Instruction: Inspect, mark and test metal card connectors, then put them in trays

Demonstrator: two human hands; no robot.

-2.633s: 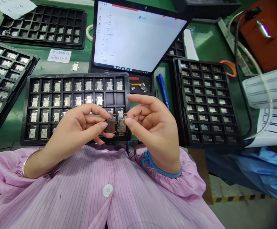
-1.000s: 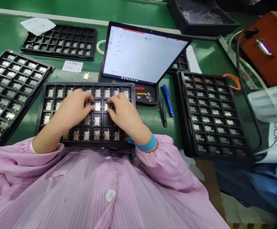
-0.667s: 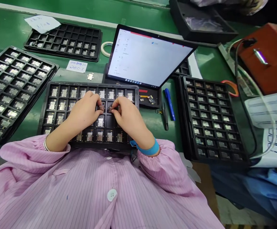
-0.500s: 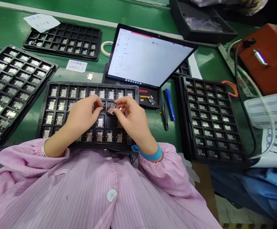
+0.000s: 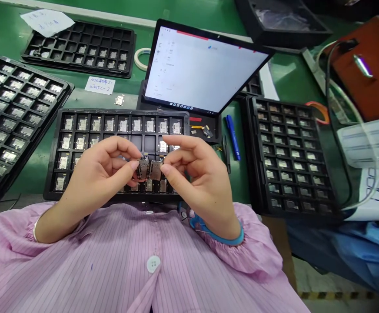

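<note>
My left hand point(image 5: 100, 174) pinches a small circuit board point(image 5: 143, 168) with a metal card socket between thumb and forefinger. A second small circuit board point(image 5: 156, 170) of the same kind is pinched in my right hand point(image 5: 201, 182). Both boards are tilted up side by side, close together, above the black compartment tray point(image 5: 124, 112). Most pockets of that tray hold similar boards. Two pockets in its second row, just beyond my fingers, show bare. My hands hide part of the middle rows.
More board trays stand at the left point(image 5: 26, 106), the back left point(image 5: 78, 32) and the right point(image 5: 253, 156). Behind the middle tray is a tilted tablet point(image 5: 202, 65). A blue marker point(image 5: 233, 137), black tweezers point(image 5: 226, 154), a loose board point(image 5: 119, 100) and a tape roll point(image 5: 140, 58) lie around.
Both hands have lifted toward me, off the tray's second row. A board now shows in my left hand beside the one in my right, and two pockets beneath are uncovered.
</note>
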